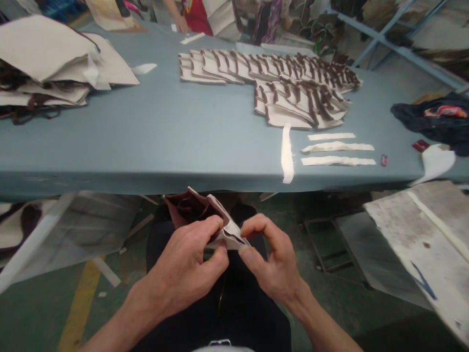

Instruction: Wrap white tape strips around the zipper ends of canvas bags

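Over my lap, in front of the table edge, I hold a cream fabric piece with a brown lining (183, 208), which looks like a small pouch or bag part. My left hand (194, 256) pinches its cream edge between thumb and fingers. Close by on the right, my right hand (273, 259) pinches the corner of the same edge, thumb below and index finger above. A narrow fold gapes between the two grips. The brown inside faces up at the left, and the underside is hidden by my hands.
A blue-grey table (146, 142) spans the view. On it lie overlapping cream-and-brown pieces (289, 115), several cream strips (337, 146), a pile of large cream panels (47, 49) and dark cloth (432, 120). A worn board (421, 244) juts in at right. Another person's hand (181, 23) rests at the far edge.
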Demonstrator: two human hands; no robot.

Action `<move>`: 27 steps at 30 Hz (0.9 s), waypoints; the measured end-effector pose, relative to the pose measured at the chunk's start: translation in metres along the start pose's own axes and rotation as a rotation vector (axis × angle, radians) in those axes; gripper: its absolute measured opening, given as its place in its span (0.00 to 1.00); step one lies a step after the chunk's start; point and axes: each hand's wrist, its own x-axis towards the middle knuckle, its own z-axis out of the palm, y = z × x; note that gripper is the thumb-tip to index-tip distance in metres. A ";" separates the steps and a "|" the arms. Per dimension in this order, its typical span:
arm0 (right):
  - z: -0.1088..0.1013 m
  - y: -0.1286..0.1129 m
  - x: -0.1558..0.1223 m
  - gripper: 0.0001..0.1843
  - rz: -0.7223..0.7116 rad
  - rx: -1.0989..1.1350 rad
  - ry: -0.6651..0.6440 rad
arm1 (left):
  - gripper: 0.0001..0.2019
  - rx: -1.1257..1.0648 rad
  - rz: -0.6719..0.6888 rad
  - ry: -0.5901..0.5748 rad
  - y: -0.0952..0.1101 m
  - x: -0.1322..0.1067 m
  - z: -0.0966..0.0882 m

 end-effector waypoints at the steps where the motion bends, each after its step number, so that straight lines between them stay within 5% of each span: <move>1: 0.002 -0.003 0.004 0.05 0.066 0.056 -0.045 | 0.05 -0.011 -0.004 -0.010 -0.001 -0.002 0.002; 6: 0.010 -0.004 0.013 0.11 0.365 0.316 -0.272 | 0.08 -0.048 -0.067 -0.037 -0.007 -0.011 0.003; 11: 0.012 0.002 0.015 0.14 0.467 0.431 -0.412 | 0.13 -0.136 -0.126 -0.113 -0.012 -0.015 -0.005; 27: 0.014 0.009 0.011 0.12 0.461 0.283 -0.367 | 0.09 -0.326 -0.182 -0.047 -0.020 -0.003 0.002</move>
